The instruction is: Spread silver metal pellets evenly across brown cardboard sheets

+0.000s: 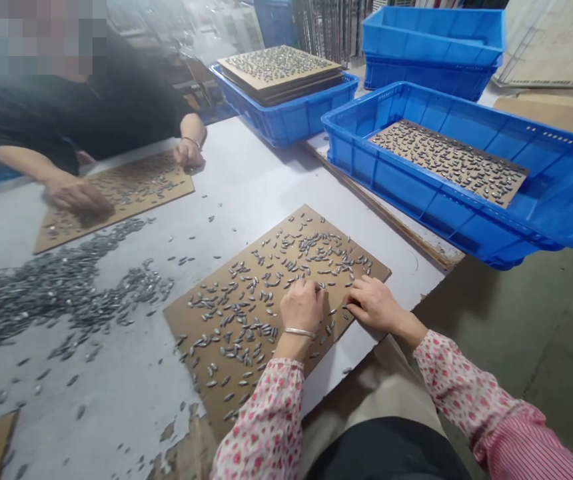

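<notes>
A brown cardboard sheet (279, 257) lies at a slant on the table before me, scattered with many small grey spindle-shaped metal pieces (261, 329). Over its right-hand part is my left hand (302, 307), a thin bracelet on the wrist. Its fingers curl down closed among the pieces, and their tips are hidden. Close beside it, my right hand (372, 303) rests at the sheet's near right edge with fingers bent together. A dark piece shows by the right thumb tip; whether it is pinched I cannot tell.
A large pile of metal pieces (66, 297) spreads across the white table (246, 167) at left. Opposite, a co-worker's hands (79, 193) work over another cardboard sheet (166, 190). Blue crates (336, 143) stand at right and behind; one crate (276, 123) carries stacked covered sheets (279, 67).
</notes>
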`<state>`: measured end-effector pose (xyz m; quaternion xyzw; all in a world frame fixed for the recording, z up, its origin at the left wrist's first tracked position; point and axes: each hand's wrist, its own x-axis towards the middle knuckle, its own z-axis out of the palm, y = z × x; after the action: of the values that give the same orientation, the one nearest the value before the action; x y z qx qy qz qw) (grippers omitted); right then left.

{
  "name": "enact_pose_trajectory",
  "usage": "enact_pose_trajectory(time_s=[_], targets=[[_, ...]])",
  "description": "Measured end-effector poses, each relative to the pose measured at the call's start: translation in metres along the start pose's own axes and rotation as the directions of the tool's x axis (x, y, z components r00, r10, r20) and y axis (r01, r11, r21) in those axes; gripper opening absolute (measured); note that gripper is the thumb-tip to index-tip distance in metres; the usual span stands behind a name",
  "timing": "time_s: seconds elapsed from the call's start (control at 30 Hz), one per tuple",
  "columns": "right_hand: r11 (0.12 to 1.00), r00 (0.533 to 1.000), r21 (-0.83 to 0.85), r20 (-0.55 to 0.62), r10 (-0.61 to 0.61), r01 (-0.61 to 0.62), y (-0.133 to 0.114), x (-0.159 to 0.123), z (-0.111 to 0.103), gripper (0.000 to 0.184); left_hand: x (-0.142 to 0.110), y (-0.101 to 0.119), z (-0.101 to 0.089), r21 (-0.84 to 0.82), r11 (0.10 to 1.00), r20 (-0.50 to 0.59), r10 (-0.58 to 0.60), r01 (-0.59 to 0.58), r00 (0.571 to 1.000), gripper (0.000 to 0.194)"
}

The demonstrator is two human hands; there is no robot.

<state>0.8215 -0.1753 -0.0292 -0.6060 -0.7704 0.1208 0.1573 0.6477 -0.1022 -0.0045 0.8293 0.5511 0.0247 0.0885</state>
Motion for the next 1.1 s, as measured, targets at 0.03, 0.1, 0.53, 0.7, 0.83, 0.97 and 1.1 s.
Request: enact_pose_trajectory(time_s=[0.03,0.1,0.53,0.7,0.83,0.97,1.1], targets=[[1.000,1.000,0.004,0.002,0.014,-0.014,0.001,0.000,0.001,0.010,0.001,0.000,0.002,0.004,1.000,-0.011,-0.007,0.007,1.000,0.023],[0.999,0.999,0.014,0.000,0.045,-0.045,0.002,0.001,0.002,0.010,0.002,0.000,0.004,0.011,1.000,-0.020,-0.024,0.024,1.000,0.024],[0.997,0.995,-0.032,-0.071,0.069,-0.072,0.014,0.020,-0.004,0.011,-0.008,0.001,-0.011,-0.014,0.980,0.186,0.199,-0.200,0.962,0.026],[0.999,1.000,-0.043,0.002,-0.016,0.016,0.010,0.019,-0.008,0.013,-0.006,0.003,-0.013,-0.067,0.993,0.243,0.115,-0.101,0.963,0.022],[0.998,0.997,-0.027,0.037,-0.063,0.064,0.010,0.014,-0.008,0.015,-0.004,0.002,-0.010,-0.103,0.987,0.216,0.140,-0.121,0.966,0.025],[0.997,0.997,0.012,0.026,-0.070,0.070,0.011,0.008,-0.009,0.016,-0.005,-0.002,-0.007,-0.117,0.979,0.193,0.190,-0.169,0.963,0.026],[0.995,0.996,0.101,-0.084,0.003,0.006,0.017,0.000,-0.018,0.018,-0.011,-0.004,-0.006,-0.148,0.969,0.129,0.217,-0.197,0.968,0.025]])
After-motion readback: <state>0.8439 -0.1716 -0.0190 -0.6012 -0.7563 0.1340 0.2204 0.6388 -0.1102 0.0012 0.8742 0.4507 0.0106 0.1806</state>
